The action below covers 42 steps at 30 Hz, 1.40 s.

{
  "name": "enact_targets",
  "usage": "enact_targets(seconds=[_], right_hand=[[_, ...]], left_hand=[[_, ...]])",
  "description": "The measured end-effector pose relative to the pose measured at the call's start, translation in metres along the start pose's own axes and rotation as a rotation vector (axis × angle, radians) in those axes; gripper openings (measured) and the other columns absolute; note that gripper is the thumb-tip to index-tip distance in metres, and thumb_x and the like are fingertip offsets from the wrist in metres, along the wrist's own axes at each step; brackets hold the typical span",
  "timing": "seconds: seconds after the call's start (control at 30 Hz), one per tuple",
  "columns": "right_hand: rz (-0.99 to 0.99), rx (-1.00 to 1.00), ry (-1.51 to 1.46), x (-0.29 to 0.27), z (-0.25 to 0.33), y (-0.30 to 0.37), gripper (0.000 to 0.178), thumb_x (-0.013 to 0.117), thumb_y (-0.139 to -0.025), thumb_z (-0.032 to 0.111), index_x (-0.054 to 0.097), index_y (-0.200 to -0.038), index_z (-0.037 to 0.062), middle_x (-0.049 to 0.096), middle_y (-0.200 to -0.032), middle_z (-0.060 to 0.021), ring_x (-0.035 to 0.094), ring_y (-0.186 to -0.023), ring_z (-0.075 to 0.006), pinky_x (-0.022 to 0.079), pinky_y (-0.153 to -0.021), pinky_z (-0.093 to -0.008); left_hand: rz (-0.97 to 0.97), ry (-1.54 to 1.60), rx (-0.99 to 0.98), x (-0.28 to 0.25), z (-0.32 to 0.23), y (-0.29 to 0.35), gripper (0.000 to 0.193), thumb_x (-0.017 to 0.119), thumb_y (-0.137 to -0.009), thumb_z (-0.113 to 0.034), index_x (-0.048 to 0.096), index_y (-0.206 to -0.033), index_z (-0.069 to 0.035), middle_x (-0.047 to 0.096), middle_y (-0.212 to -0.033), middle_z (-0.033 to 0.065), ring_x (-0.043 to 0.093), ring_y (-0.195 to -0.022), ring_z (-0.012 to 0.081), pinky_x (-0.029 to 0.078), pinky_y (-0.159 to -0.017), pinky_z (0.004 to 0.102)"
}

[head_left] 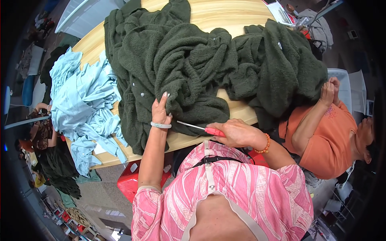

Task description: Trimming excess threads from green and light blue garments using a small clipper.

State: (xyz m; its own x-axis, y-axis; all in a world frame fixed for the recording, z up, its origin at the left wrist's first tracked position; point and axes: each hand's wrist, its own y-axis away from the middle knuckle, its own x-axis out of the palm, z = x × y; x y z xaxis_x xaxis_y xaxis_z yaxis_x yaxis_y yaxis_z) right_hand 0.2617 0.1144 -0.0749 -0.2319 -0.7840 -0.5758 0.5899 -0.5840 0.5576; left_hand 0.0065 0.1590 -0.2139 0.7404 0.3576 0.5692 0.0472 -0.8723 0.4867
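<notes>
A large heap of dark green knit garments lies across the wooden table in front of me, with a few shiny buttons on the cloth. My left hand pinches the near edge of the heap, thumb up beside a small shiny button. In my right hand is a tool with a red handle and a long thin metal shaft. The shaft points left, its tip close to my left wrist; I cannot tell its exact kind. A pale bracelet circles my left wrist, orange beads my right.
Light blue garments are piled on the table's left side. At the right, a person in an orange top handles the green cloth. Another person is at far left. Red stools stand below the table; a pale bin is behind.
</notes>
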Motion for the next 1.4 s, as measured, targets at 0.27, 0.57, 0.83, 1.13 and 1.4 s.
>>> enact_targets(seconds=[0.27, 0.57, 0.83, 1.13, 1.4], right_hand=[[-0.343, 0.021, -0.073, 0.003, -0.015, 0.001, 0.043, 0.061, -0.088, 0.028, 0.051, -0.125, 0.0099, 0.065, -0.08, -0.0222, 0.062, -0.077, -0.0418, 0.048, -0.069, -0.0486], [-0.377, 0.031, -0.089, 0.018, -0.022, 0.003, 0.044, 0.062, -0.088, 0.028, 0.05, -0.126, 0.0097, 0.064, -0.081, -0.0234, 0.062, -0.076, -0.0431, 0.048, -0.069, -0.0493], [-0.314, -0.02, -0.068, 0.01, -0.009, 0.02, 0.044, 0.061, -0.088, 0.029, 0.05, -0.127, 0.0103, 0.064, -0.077, -0.0229, 0.062, -0.075, -0.043, 0.048, -0.069, -0.0497], [-0.311, 0.008, -0.042, 0.009, -0.005, 0.038, 0.042, 0.06, -0.089, 0.03, 0.052, -0.126, 0.0108, 0.064, -0.075, -0.0236, 0.062, -0.075, -0.0422, 0.048, -0.069, -0.0504], [-0.299, 0.054, 0.005, 0.011, -0.005, 0.043, 0.042, 0.06, -0.088, 0.029, 0.052, -0.125, 0.0106, 0.064, -0.075, -0.0228, 0.063, -0.074, -0.0418, 0.048, -0.07, -0.0501]], left_hand=[[0.084, -0.685, 0.279, -0.028, 0.025, 0.009, 0.062, 0.068, -0.086, -0.025, 0.04, -0.131, 0.006, 0.053, -0.126, 0.0134, 0.055, -0.109, 0.0277, 0.046, -0.092, 0.0385], [-0.112, -1.748, 0.92, -0.022, 0.034, 0.002, 0.045, 0.073, -0.069, -0.013, 0.056, -0.109, -0.002, 0.049, -0.124, 0.02, 0.043, -0.117, 0.039, 0.036, -0.097, 0.0477], [0.183, -0.251, 0.227, 0.006, 0.009, -0.005, 0.021, 0.051, -0.097, -0.007, 0.061, -0.115, -0.002, 0.066, -0.108, 0.0035, 0.063, -0.093, 0.0168, 0.05, -0.084, 0.0277], [0.297, -0.39, 0.282, 0.028, 0.01, 0.017, 0.046, 0.048, -0.088, 0.004, 0.049, -0.134, 0.0, 0.054, -0.132, 0.0078, 0.053, -0.116, 0.014, 0.039, -0.1, 0.0265], [0.111, -1.24, 0.545, 0.031, 0.018, 0.038, 0.053, 0.051, -0.079, 0.011, 0.054, -0.13, -0.003, 0.063, -0.115, 0.011, 0.061, -0.105, 0.0213, 0.046, -0.095, 0.0292]])
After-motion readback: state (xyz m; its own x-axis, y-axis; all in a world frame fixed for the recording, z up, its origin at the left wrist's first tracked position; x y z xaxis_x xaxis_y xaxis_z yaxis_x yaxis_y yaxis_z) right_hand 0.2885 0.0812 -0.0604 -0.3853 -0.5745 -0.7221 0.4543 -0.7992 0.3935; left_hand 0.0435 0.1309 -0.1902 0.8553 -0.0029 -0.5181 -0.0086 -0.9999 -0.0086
